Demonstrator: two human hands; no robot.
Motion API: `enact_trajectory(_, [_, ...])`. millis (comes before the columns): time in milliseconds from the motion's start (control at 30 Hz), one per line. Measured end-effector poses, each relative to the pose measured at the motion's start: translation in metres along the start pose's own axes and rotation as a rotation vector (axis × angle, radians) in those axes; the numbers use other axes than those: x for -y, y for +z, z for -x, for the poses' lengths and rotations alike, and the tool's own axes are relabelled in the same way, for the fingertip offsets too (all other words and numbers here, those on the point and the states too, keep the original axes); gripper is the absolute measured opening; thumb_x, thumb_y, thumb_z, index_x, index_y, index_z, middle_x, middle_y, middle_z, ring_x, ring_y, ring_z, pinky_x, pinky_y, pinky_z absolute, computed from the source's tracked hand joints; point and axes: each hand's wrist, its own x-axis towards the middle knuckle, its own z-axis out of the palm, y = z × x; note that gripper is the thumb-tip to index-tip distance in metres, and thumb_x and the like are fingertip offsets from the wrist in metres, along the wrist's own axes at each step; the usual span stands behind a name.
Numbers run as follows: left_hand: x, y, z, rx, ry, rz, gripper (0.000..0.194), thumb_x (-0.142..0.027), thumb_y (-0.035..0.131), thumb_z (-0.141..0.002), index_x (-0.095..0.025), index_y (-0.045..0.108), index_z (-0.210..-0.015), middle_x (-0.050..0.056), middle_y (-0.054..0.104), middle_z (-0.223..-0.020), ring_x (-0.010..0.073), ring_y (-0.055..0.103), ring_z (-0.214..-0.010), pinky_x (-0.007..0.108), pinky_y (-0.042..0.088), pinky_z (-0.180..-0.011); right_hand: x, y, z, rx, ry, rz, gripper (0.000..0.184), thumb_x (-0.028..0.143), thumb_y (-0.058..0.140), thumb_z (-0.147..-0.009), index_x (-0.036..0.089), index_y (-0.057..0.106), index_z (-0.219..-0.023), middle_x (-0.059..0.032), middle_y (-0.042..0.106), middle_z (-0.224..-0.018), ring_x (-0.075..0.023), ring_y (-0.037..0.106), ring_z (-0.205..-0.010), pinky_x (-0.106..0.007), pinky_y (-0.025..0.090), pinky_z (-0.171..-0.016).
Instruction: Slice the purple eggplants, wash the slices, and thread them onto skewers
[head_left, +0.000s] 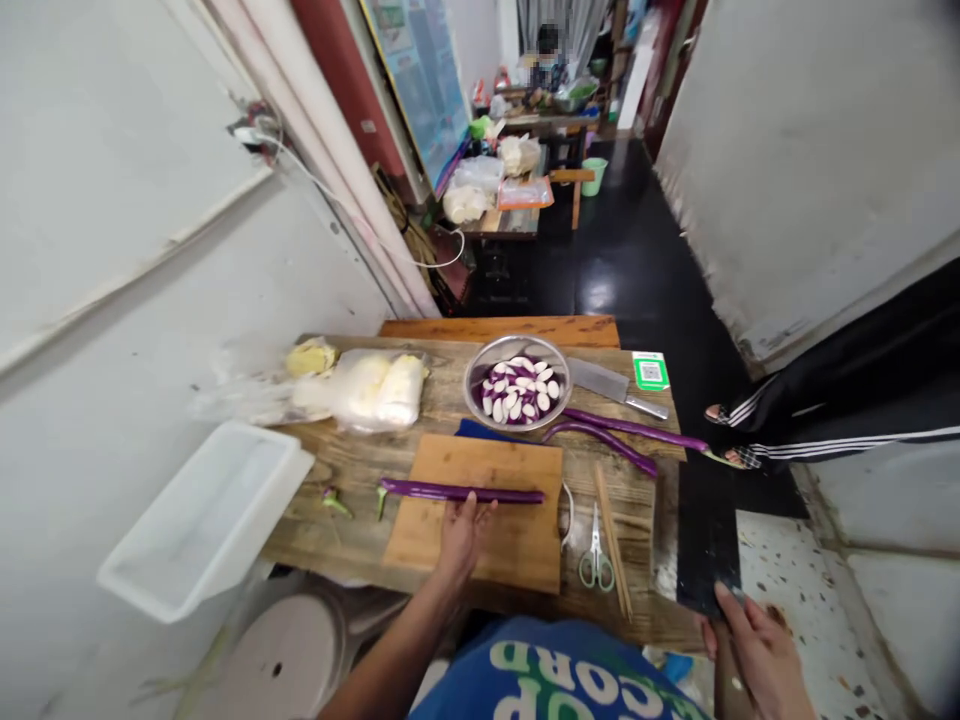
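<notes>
Fingers of the left hand [461,535], in the head view, are curled on a long purple eggplant [502,495] that stretches sideways over the cutting board [517,555], near the middle of the near edge of the wooden tabletop [352,540]; whether it rests on the board or is slightly raised, I cannot tell. A green stem piece [381,503] is right at its left end, and another stem piece [337,503] lies farther toward the left edge. Beyond the near right corner, the right hand [757,640] has its fingers closed around a brown handle [726,675]; its far end is hard to make out against the dark floor. Toward the far edge stands a metal bowl [474,388] of cut eggplant pieces [517,390], with a cleaver [600,378] beside it and a green-and-white card [650,371] at the far right corner. Two more eggplants lie between the bowl and the right edge, one reaching past that edge. Scissors [596,570] and thin wooden sticks [613,545] lie by the near right corner, and filled plastic bags [379,390] near the far left corner. A white tub [206,510] juts out past the left edge
</notes>
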Motion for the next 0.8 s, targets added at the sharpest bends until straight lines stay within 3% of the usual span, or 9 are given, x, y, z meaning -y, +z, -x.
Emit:
enact_trajectory(133, [0.010, -0.033, -0.023, -0.141, -0.144, -0.105, 0.034, -0.047, 0.066, -0.068, -0.017, 0.050, -0.074, 0.001, 0.062, -0.068, 0.0156, 0.064, -0.067, 0.034, 0.053, -0.070, 0.020, 0.033, -0.007, 0.205, -0.224, 0.341, 0.040, 0.059, 0.048, -0.077, 0.022, 0.051, -0.063, 0.0004, 0.055, -0.044, -0.0186, 0.055, -0.044, -0.027, 0.043, -0.047])
enact_trajectory(233, [0.011, -0.046, -0.031, -0.169, -0.218, -0.535, 0.039, -0.053, 0.056, -0.075, -0.017, 0.050, -0.059, 0.005, 0.058, -0.053, 0.0209, 0.063, -0.062, 0.034, 0.050, -0.061, 0.031, 0.067, -0.013, 0.311, -0.599, 0.715, 0.039, 0.049, 0.037, -0.086, 0.019, 0.057, -0.071, -0.0047, 0.064, -0.059, -0.0196, 0.060, -0.055, -0.027, 0.042, -0.054])
enact_trajectory(300, [0.011, -0.051, -0.029, -0.168, -0.118, -0.848, 0.043, -0.055, 0.052, -0.078, -0.017, 0.053, -0.057, 0.007, 0.058, -0.054, 0.0241, 0.063, -0.068, 0.034, 0.047, -0.063, 0.034, 0.091, -0.015, 0.348, -0.798, 0.895, 0.043, 0.042, 0.028, -0.091, 0.018, 0.058, -0.074, -0.0082, 0.067, -0.069, -0.0198, 0.063, -0.061, -0.026, 0.041, -0.057])
enact_trajectory(333, [0.011, -0.052, -0.026, -0.138, 0.003, -0.958, 0.041, -0.053, 0.050, -0.080, -0.017, 0.057, -0.061, 0.008, 0.060, -0.058, 0.0248, 0.062, -0.072, 0.035, 0.046, -0.067, 0.034, 0.101, -0.016, 0.359, -0.863, 0.966, 0.044, 0.038, 0.025, -0.093, 0.017, 0.058, -0.074, -0.0091, 0.067, -0.071, -0.0192, 0.063, -0.062, -0.026, 0.040, -0.057])
enact_trajectory(400, [0.014, -0.051, -0.020, 0.026, 0.338, -1.151, 0.036, -0.048, 0.047, -0.084, -0.016, 0.064, -0.079, 0.011, 0.064, -0.075, 0.0241, 0.060, -0.082, 0.036, 0.043, -0.075, 0.033, 0.117, -0.017, 0.355, -0.938, 1.079, 0.045, 0.034, 0.022, -0.094, 0.016, 0.058, -0.075, -0.0090, 0.067, -0.070, -0.0178, 0.062, -0.060, -0.025, 0.037, -0.055])
enact_trajectory(467, [0.020, -0.044, -0.016, 0.318, 0.654, -1.257, 0.032, -0.043, 0.047, -0.086, -0.019, 0.064, -0.100, 0.011, 0.064, -0.094, 0.0233, 0.057, -0.094, 0.036, 0.040, -0.083, 0.031, 0.125, -0.019, 0.338, -0.965, 1.156, 0.043, 0.034, 0.024, -0.095, 0.015, 0.058, -0.077, -0.0077, 0.066, -0.068, -0.0166, 0.061, -0.058, -0.024, 0.034, -0.051])
enact_trajectory(533, [0.029, -0.035, -0.016, 0.580, 0.850, -1.287, 0.032, -0.039, 0.048, -0.087, -0.024, 0.059, -0.113, 0.010, 0.061, -0.107, 0.0223, 0.052, -0.102, 0.036, 0.037, -0.088, 0.029, 0.128, -0.019, 0.320, -0.977, 1.208, 0.042, 0.035, 0.025, -0.095, 0.015, 0.058, -0.078, -0.0072, 0.065, -0.068, -0.0163, 0.060, -0.058, -0.024, 0.032, -0.050])
enact_trajectory(633, [0.044, -0.028, -0.020, 0.735, 0.952, -1.313, 0.030, -0.031, 0.045, -0.089, -0.027, 0.056, -0.117, 0.008, 0.060, -0.112, 0.0204, 0.051, -0.102, 0.035, 0.036, -0.088, 0.026, 0.127, -0.020, 0.331, -0.985, 1.240, 0.043, 0.035, 0.024, -0.095, 0.015, 0.059, -0.080, -0.0077, 0.066, -0.073, -0.0166, 0.061, -0.060, -0.024, 0.034, -0.051])
enact_trajectory(800, [0.052, -0.036, -0.031, 0.741, 0.938, -1.317, 0.034, -0.022, 0.044, -0.089, -0.026, 0.053, -0.122, 0.009, 0.059, -0.115, 0.0209, 0.051, -0.103, 0.038, 0.036, -0.089, 0.020, 0.126, -0.026, 0.394, -0.907, 1.206, 0.032, 0.031, 0.033, -0.093, 0.014, 0.059, -0.101, -0.0096, 0.067, -0.091, -0.0175, 0.064, -0.070, -0.023, 0.040, -0.056])
